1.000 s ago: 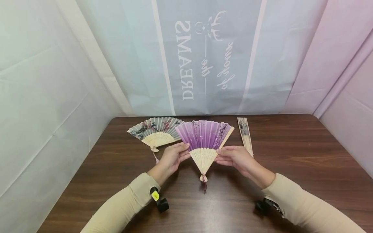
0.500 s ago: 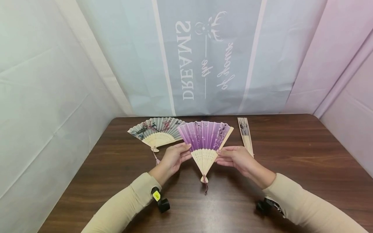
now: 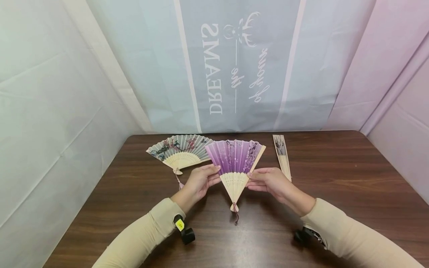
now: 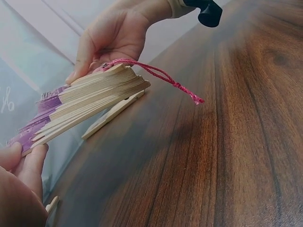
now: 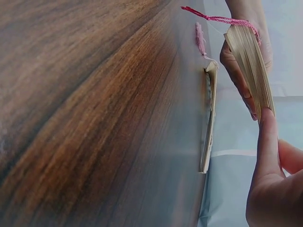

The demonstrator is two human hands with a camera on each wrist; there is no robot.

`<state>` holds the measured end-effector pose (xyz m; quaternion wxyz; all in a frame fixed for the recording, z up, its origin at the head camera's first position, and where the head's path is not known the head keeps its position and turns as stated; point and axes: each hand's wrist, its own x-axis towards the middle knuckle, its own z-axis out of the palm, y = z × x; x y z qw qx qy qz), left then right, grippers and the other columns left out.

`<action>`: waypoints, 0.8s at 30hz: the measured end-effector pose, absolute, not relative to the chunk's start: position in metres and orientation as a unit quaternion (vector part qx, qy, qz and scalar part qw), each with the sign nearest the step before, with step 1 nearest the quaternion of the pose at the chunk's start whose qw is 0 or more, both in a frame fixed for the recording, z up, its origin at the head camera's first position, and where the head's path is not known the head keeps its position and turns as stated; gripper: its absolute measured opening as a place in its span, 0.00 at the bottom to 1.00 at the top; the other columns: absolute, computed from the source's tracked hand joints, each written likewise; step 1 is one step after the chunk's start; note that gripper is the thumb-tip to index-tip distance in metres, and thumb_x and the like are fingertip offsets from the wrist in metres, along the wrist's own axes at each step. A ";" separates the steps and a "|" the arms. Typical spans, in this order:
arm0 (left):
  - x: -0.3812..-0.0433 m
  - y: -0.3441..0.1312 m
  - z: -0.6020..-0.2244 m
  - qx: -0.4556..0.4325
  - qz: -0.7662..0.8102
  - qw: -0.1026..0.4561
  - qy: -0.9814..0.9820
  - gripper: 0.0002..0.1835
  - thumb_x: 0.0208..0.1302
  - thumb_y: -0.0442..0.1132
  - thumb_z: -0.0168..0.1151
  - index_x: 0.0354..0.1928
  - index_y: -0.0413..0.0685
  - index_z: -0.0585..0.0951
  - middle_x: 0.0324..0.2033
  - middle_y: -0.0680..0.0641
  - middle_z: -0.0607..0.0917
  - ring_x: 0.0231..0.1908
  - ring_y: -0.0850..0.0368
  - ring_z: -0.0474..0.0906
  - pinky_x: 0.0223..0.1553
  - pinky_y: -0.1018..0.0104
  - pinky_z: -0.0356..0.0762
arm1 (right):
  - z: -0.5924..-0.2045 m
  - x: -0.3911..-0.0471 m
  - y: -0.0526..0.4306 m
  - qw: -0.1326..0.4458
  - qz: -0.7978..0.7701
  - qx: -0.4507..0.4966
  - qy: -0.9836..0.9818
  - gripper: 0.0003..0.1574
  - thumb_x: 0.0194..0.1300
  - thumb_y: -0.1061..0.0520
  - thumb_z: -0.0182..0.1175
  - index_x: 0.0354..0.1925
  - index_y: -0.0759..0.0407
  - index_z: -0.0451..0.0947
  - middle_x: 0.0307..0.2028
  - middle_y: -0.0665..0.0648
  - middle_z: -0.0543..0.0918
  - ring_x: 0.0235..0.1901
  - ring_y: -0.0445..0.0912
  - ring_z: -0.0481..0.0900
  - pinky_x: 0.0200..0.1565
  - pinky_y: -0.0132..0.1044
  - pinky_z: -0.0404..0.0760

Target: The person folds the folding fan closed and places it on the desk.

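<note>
A purple folding fan [image 3: 234,158] with pale wooden ribs is partly spread between my two hands, held above the table. My left hand [image 3: 200,180] pinches its left edge, thumb in front and fingers behind. On the other side my right hand [image 3: 271,182] pinches the right guard stick the same way. A dark red cord [image 3: 236,217] dangles from the pivot end; in the left wrist view this cord [image 4: 177,85] looks pink and hangs beyond the stacked ribs [image 4: 99,90]. The right wrist view shows the ribs [image 5: 248,61] edge-on between both hands.
A grey floral fan [image 3: 182,150] lies spread at the back left of the brown wooden table [image 3: 335,186], with a pink tassel [image 3: 181,185]. Behind my right hand lies a folded fan [image 3: 282,156]. A printed cloth [image 3: 161,74] hangs beyond the table's far edge.
The purple fan has narrowed slightly, its left edge moving right along with my left hand. Its pivot end sits a little lower. The other fans stay where they were.
</note>
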<state>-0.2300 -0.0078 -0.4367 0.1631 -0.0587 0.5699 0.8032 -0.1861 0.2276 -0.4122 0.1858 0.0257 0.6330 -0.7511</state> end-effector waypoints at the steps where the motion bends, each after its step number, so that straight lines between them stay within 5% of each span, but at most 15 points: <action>1: -0.230 -0.008 -0.437 -0.058 0.803 0.163 0.571 0.16 0.69 0.24 0.54 0.56 0.22 0.73 0.27 0.54 0.88 0.28 0.63 0.85 0.38 0.69 0.90 | -0.412 -0.186 0.227 0.186 -0.751 0.024 0.633 0.06 0.69 0.68 0.56 0.37 0.63 0.81 0.29 0.54 0.89 0.32 0.42 0.89 0.44 0.35 0.91; 24: -0.230 -0.004 -0.436 -0.057 0.790 0.179 0.583 0.17 0.67 0.26 0.57 0.57 0.24 0.75 0.29 0.51 0.89 0.30 0.61 0.86 0.39 0.68 0.90 | -0.412 -0.188 0.226 0.195 -0.730 0.013 0.655 0.07 0.69 0.67 0.57 0.41 0.69 0.81 0.28 0.53 0.89 0.31 0.42 0.88 0.44 0.35 0.91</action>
